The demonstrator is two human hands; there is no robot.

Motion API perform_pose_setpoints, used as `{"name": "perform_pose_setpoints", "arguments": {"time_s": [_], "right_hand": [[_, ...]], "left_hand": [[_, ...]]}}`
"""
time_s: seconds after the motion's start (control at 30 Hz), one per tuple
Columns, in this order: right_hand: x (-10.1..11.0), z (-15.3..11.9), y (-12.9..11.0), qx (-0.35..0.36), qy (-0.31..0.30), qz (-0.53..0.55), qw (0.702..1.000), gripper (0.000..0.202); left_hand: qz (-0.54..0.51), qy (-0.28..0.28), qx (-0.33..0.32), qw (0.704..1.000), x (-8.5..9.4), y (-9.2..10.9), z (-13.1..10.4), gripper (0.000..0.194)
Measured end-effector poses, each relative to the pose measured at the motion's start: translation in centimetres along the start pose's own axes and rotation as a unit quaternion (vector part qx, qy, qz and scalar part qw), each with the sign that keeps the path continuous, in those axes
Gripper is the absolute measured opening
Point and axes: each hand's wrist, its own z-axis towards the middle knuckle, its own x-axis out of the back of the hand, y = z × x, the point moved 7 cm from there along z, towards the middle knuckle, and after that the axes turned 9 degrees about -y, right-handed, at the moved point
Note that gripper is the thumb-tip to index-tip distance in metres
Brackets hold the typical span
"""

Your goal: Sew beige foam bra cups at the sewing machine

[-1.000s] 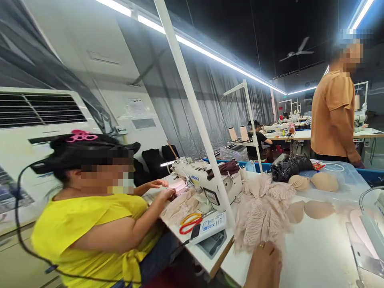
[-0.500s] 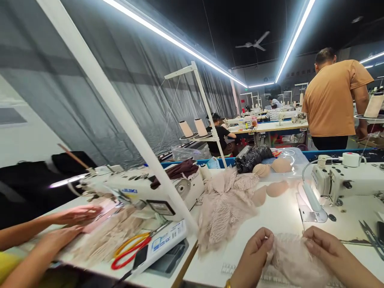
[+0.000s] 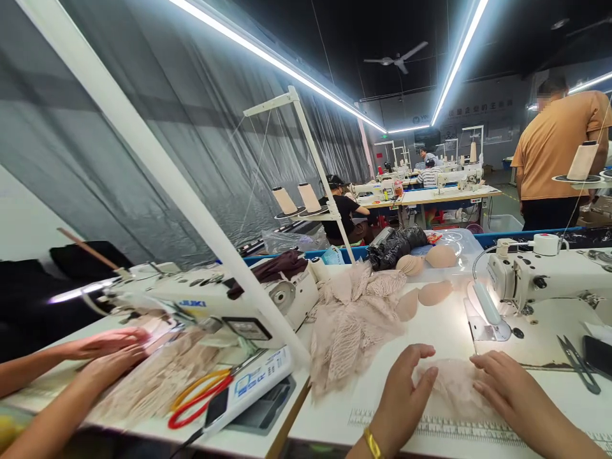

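You're holding your left hand (image 3: 400, 396) and right hand (image 3: 515, 390) wide, flanking lace (image 3: 454, 384), lying near the tabletop (image 3: 367, 390)'s front edge.

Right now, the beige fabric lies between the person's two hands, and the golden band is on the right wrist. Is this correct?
Not quite. The head view shows the golden band on the wrist of the left hand, not the right hand. The beige fabric does lie between both.

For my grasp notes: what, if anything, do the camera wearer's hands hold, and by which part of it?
Nothing appears gripped: the left hand and right hand are open at either side of the sheer beige fabric; touching cannot be told.
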Motion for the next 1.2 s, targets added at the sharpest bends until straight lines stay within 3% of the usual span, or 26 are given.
{"name": "perform_pose_setpoints", "arguments": {"time_s": [0.17,0.27,0.37,0.43,0.57,0.7,0.8,0.87,1.0,1.1,1.2], "right_hand": [[-1.4,0.4,-2.9,0.065,-0.055,-0.004,0.996,0.016],[-0.6,-1.1,-3.4,0.095,-0.099,0.058,0.989,0.018],[1.4,-1.6,-1.1,0.017,-0.025,0.074,0.997,0.031],[1.7,-1.2,0.2,-0.015,0.016,0.055,0.998,0.031],[-0.2,0.7,0.6,-0.005,0.006,0.04,0.999,0.022],[-0.6,1.5,0.8,-0.01,0.024,0.035,0.999,0.014],[0.1,1.3,1.1,-0.015,0.034,0.045,0.998,0.019],[0.5,1.1,1.1,-0.013,0.034,0.052,0.998,0.022],[1.0,0.8,-0.1,0.015,0.033,0.052,0.998,0.031],[1.3,0.5,-1.0,0.038,0.036,0.051,0.997,0.037],[1.5,0.3,-1.0,0.038,0.038,0.052,0.997,0.037]], "left_hand": [[0.157,-0.1,0.013,0.982,-3.2,-0.4,0.3,0.048],[0.196,-0.12,0.002,0.973,-3.4,-0.6,-0.1,0.029],[0.194,-0.103,-0.072,0.973,-3.0,0.1,-0.9,0.018],[0.199,-0.084,-0.127,0.968,-2.7,0.7,-1.4,0.017],[0.195,-0.06,-0.225,0.953,-2.6,1.6,-2.3,0.024],[0.181,-0.09,-0.275,0.94,-2.8,1.0,-2.9,0.024],[0.172,-0.126,-0.268,0.939,-2.8,0.1,-3.0,0.025],[0.159,-0.136,-0.244,0.947,-2.6,0.0,-3.0,0.037],[0.103,-0.096,-0.153,0.978,-1.6,0.9,-1.9,0.057],[0.083,-0.083,-0.087,0.989,-1.9,1.5,-0.2,0.05],[0.064,-0.083,-0.038,0.994,-2.7,1.4,1.7,0.015]]}}
